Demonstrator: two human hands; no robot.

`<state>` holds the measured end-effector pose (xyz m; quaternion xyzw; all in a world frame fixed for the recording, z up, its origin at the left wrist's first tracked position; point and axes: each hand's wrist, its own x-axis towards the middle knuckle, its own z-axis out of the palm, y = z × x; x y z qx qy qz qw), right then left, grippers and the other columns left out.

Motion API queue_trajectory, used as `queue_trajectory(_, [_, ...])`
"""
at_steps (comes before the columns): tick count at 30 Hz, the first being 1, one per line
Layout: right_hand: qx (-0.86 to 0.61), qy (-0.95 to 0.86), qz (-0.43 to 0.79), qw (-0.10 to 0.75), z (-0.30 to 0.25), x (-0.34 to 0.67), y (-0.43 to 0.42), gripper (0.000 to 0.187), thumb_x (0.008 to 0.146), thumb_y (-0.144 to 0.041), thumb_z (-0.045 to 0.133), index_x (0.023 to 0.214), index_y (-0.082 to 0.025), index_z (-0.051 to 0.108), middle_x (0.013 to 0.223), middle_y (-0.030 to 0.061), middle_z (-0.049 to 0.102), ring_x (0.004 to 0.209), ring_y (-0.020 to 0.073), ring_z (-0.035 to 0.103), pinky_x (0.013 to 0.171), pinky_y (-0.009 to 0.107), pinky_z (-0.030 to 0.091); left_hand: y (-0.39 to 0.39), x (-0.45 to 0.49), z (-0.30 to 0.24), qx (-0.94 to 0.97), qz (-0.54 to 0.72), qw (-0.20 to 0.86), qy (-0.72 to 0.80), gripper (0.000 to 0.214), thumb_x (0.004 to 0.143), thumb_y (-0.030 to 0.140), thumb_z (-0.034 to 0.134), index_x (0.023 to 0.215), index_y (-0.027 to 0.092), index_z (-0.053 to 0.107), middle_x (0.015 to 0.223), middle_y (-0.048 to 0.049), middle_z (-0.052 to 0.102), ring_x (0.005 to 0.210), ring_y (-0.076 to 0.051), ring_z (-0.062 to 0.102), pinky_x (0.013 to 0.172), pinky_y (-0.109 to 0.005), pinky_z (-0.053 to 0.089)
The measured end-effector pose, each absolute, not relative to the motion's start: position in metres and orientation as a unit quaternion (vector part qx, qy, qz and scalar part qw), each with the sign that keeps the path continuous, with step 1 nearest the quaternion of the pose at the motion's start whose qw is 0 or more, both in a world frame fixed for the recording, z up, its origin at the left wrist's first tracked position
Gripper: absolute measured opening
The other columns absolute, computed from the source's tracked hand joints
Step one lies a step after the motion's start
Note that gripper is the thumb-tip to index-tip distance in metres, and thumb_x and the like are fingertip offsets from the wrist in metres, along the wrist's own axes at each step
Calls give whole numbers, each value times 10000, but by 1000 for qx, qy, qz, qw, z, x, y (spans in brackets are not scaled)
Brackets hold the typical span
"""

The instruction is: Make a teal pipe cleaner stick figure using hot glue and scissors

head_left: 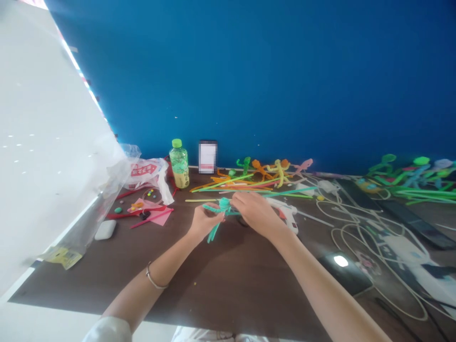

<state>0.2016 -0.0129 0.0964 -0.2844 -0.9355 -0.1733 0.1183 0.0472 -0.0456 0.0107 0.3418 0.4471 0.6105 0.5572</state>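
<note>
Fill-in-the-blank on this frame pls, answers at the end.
1. The left hand and right hand grip a ____ pipe-cleaner figure.
2. The white hot glue gun lies on the ____ side of the right hand.
3. The plastic bottle has a ____ cap.
4. The bangle is on the ____ wrist.

Missing words: teal; right; green; left.

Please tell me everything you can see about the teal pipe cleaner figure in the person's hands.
The teal pipe cleaner figure is made of fuzzy chenille stems twisted together. A rounded, coiled knot sits at its top, one strand reaches sideways, and two strands hang downward, slightly apart. The left hand holds it from one side, and the right hand touches the knot from the other, keeping it raised above the dark brown table.
</note>
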Motion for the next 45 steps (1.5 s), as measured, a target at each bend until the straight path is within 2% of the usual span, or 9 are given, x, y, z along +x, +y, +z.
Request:
queue_trajectory(2, [-289,-930,-184,132,94,199,-17,216,785,-9,409,732,-145,568,779,61,587,671,157,496,605,273,298,-45,48,10,338,622,536,460,325,487,260,785,715,122,598,540,-24,637,523,-170,628,548,-274,502])
queue_trajectory(6, [-345,-897,-155,227,72,193,-32,198,858,-118,409,776,-152,585,748,42,589,644,134,522,563,249,317,-41,47,8,295,663,524,446,302,501,264,780,706,106,625,604,-44,658,580,-175,639,610,-293,507])
queue_trajectory(12, [-337,-887,-87,303,29,197,-41,249,868,-111,386,971,-172,604,869,43,631,730,121,593,589,211,402,-35,44,4,166,668,619,377,240,505,208,785,622,91,612,577,-21,624,582,-110,606,631,-227,486])
queue_trajectory(17, [-344,-876,-2,337,20,208,-27,266,840,-97,403,926,-210,629,885,33,633,766,127,603,649,215,443,-39,44,7,186,610,688,346,210,512,194,772,544,97,588,509,0,574,499,-69,541,542,-181,447])
queue_trajectory(22, [-337,-890,10,306,41,216,-10,252,842,-107,401,907,-202,625,893,33,636,791,141,591,662,227,430,-41,42,10,250,571,685,376,221,492,213,775,564,107,595,504,-1,586,478,-75,531,518,-195,428])
queue_trajectory(29, [-354,-914,-88,181,83,209,-8,200,879,-205,418,787,-164,591,781,52,609,715,161,553,589,252,343,-41,43,10,349,611,566,429,245,498,236,769,640,112,613,505,-7,601,455,-89,530,491,-217,428])
queue_trajectory(36, [-362,-901,-111,213,60,192,-40,238,903,-193,370,785,-154,572,759,47,596,616,124,534,547,233,321,-40,46,-1,337,665,446,494,267,536,261,753,725,119,628,611,-35,655,567,-145,620,587,-260,485])
queue_trajectory(40, [-354,-894,-112,252,39,194,-44,247,908,-207,364,845,-156,598,788,53,613,626,118,563,551,224,358,-38,46,0,255,685,504,460,291,523,270,769,713,108,618,603,-37,653,577,-142,626,624,-268,494])
queue_trajectory(45, [-371,-873,-76,307,22,200,-35,211,879,-178,411,860,-177,622,805,40,634,678,126,594,600,223,409,-37,47,2,151,665,611,401,252,497,219,789,599,96,595,544,-13,607,534,-94,589,576,-200,471])
